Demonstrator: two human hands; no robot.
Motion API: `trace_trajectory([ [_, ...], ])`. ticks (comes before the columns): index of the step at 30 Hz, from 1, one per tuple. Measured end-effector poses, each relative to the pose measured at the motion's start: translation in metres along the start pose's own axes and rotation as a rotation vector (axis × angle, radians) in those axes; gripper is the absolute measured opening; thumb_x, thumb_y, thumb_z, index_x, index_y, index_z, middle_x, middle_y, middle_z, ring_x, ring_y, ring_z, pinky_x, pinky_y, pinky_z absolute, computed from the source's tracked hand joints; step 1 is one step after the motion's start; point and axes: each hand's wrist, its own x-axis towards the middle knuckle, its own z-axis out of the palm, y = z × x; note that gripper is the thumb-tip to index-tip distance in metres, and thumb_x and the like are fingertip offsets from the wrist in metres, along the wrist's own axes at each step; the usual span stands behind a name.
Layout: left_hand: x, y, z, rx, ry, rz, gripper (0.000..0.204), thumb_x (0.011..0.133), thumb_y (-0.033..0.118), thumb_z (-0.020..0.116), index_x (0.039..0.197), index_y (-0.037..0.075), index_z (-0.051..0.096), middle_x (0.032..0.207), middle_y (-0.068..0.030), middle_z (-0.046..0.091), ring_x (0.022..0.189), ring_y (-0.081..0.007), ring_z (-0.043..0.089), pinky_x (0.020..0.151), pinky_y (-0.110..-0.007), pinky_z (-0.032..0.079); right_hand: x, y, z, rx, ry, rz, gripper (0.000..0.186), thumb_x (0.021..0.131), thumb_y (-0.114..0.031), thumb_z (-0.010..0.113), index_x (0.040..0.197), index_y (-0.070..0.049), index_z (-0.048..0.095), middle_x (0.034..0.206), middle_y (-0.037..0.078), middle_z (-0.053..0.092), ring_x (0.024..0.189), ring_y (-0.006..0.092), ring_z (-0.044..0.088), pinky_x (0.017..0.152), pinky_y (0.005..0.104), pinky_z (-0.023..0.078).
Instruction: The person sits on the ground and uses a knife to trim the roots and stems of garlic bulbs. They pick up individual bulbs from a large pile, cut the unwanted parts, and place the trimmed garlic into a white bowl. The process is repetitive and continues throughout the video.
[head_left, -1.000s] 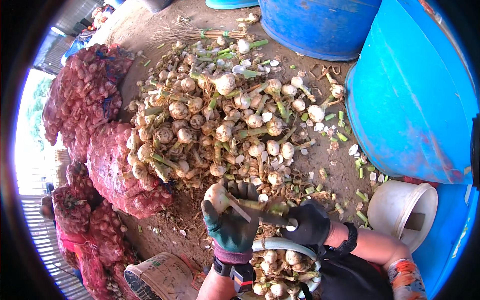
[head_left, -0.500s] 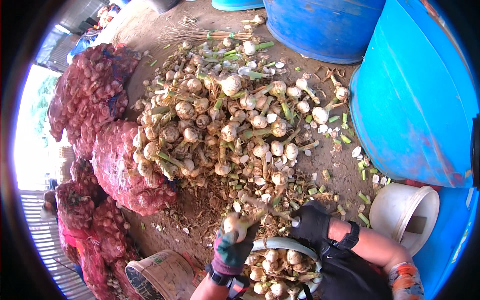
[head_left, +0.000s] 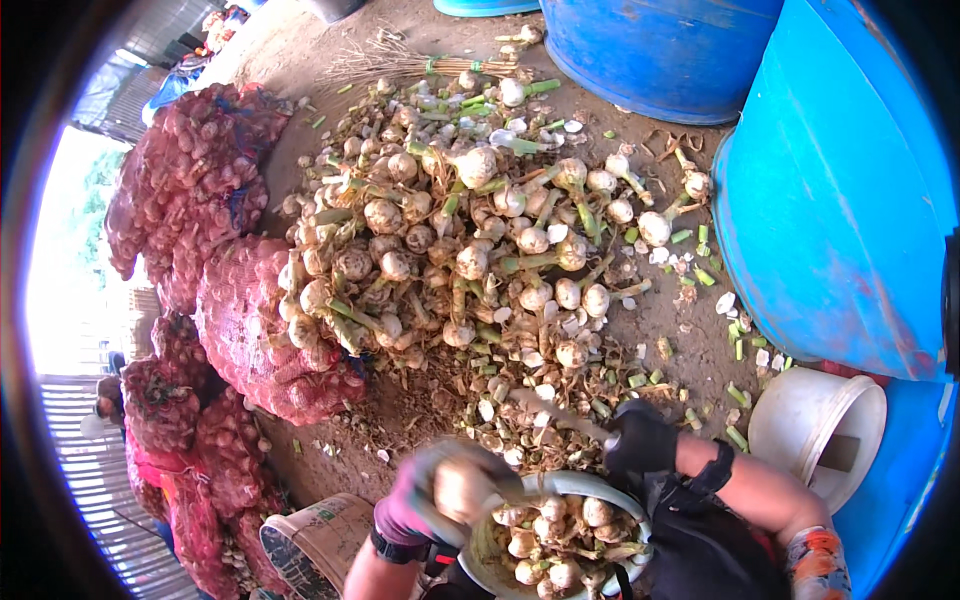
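On the left hand (head_left: 428,482) I make out a work glove whose greyish fingers blur in my feed, with a purple cuff (head_left: 396,516) ending at a dark wristband (head_left: 394,548). The right hand (head_left: 640,440) reaches me more clearly in a matt black glove, and behind it I see a broad black strap (head_left: 715,468) around the wrist, then a bare forearm up to a patterned sleeve (head_left: 815,560) in orange, white and grey. Below, I can tell a loose, near-black garment (head_left: 715,545) over the body, its folds too dark for me to read its cut.
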Motion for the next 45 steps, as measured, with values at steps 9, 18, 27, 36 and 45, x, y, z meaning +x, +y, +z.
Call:
trace_trajectory([
  [9, 0.105, -0.027, -0.056, -0.127, 0.583, -0.250, 0.081, 0.079, 0.062, 0.055, 0.131, 0.002, 0.038, 0.081, -0.0112, 0.062, 0.066, -0.0225, 0.063, 0.061, -0.035, 0.053, 0.012, 0.023, 0.001, 0.038, 0.118, -0.076, 0.033, 0.060, -0.031, 0.071, 0.079, -0.004, 0.066, 0.069, 0.020, 0.063, 0.066, 0.0332, 0.063, 0.065, 0.0376, 0.050],
  [18, 0.146, -0.115, -0.066, -0.191, 0.861, -0.139, 0.026, 0.079, 0.019, 0.071, 0.092, 0.001, 0.057, 0.078, -0.0069, 0.063, 0.060, -0.0143, 0.058, 0.050, -0.028, 0.045, 0.009, 0.027, -0.011, 0.244, 0.098, -0.083, 0.030, 0.064, -0.023, 0.070, 0.083, -0.001, 0.064, 0.070, 0.018, 0.064, 0.064, 0.0279, 0.063, 0.062, 0.0364, 0.048],
  [27, 0.071, -0.066, -0.008, -0.352, 0.454, -0.053, 0.024, 0.083, 0.009, 0.064, 0.103, 0.004, 0.052, 0.090, -0.0079, 0.063, 0.069, -0.0190, 0.064, 0.059, -0.032, 0.055, -0.005, -0.035, -0.033, -0.139, 0.390, -0.209, 0.013, 0.067, -0.020, 0.061, 0.072, -0.008, 0.061, 0.065, 0.015, 0.060, 0.065, 0.0363, 0.060, 0.060, 0.0435, 0.048],
  [36, 0.050, -0.044, 0.020, 0.009, 0.040, 0.089, 0.054, 0.081, 0.011, 0.067, 0.127, 0.003, 0.041, 0.109, -0.0121, 0.061, 0.087, -0.0237, 0.064, 0.071, -0.030, 0.052, -0.012, -0.057, -0.023, -0.250, 0.399, -0.325, 0.013, 0.068, -0.021, 0.063, 0.074, -0.010, 0.063, 0.067, 0.014, 0.061, 0.064, 0.0323, 0.062, 0.058, 0.0414, 0.049],
  [45, 0.046, -0.046, 0.053, -0.208, 0.347, -0.024, 0.057, 0.080, 0.028, 0.068, 0.125, 0.002, 0.045, 0.108, -0.0070, 0.061, 0.094, -0.0159, 0.059, 0.084, -0.030, 0.048, -0.019, -0.060, -0.011, -0.355, 0.450, -0.584, 0.015, 0.063, -0.023, 0.067, 0.069, -0.011, 0.061, 0.056, 0.007, 0.055, 0.049, 0.0268, 0.055, 0.050, 0.0389, 0.043],
])
